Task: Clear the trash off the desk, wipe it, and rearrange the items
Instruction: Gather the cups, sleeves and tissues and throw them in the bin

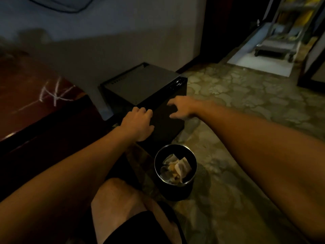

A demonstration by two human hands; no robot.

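**Now both hands sit at the black box, bin below**

I see my left hand loosely curled, holding nothing, at the black box mid-frame; my right hand spreads relaxed fingers beside it. Below them, lower centre, the trash bin holds crumpled paper. The desk lies left, nearer my left hand.

Showing 2 hands: left, right; 1 black bin, 1 black cabinet, 1 desk.
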